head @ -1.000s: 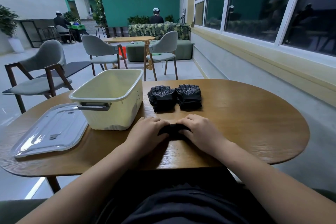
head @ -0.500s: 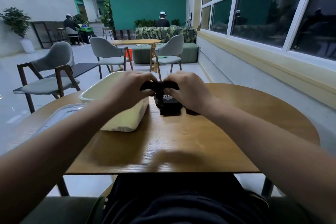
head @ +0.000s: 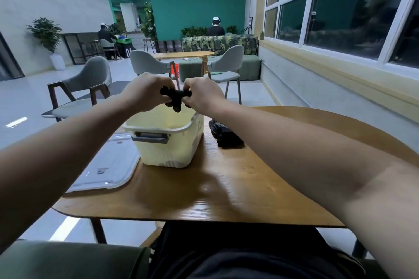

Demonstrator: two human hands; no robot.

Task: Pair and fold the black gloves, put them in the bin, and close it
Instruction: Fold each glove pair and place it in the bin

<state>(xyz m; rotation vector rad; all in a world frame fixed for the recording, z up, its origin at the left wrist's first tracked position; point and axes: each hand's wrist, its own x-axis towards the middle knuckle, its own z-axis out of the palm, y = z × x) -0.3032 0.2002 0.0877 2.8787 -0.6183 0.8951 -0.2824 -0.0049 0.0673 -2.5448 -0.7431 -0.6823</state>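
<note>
A folded pair of black gloves (head: 176,99) hangs over the open cream bin (head: 169,140), gripped from both sides by my left hand (head: 147,92) and my right hand (head: 203,95). The bin stands on the round wooden table (head: 238,188), and its inside looks bare where I can see it. More black gloves (head: 224,137) lie on the table just right of the bin, partly hidden behind my right forearm. The bin's clear lid (head: 106,170) lies flat on the table to the bin's left.
Grey chairs (head: 86,88) stand beyond the table on the left and behind it. A window wall (head: 340,18) runs along the right. Two people sit far back in the room.
Both hands lifted the folded gloves from the table's near edge and carried them away and left, from beside the other gloves to above the bin.
</note>
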